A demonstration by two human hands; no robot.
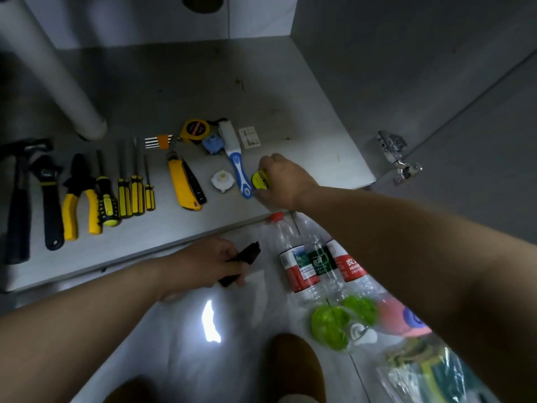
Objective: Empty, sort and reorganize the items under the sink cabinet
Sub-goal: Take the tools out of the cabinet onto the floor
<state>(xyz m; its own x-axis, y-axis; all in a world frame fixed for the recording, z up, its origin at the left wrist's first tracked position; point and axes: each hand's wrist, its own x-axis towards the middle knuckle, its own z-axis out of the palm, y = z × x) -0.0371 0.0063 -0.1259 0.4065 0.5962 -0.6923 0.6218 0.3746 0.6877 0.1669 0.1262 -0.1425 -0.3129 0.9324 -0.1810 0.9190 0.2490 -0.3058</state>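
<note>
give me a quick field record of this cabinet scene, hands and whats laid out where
left hand: grips a black object in front of the cabinet
right hand: holds a yellow round item low over the cabinet floor, beside the blue-handled tool
tool row, left to right: hammer, wrench, pliers, screwdrivers, yellow knife
behind the row: tape measure
outside the cabinet: plastic bottles lying down

Tape measure [195,130] marked 2m, bottle labels [302,269] unreadable
</note>
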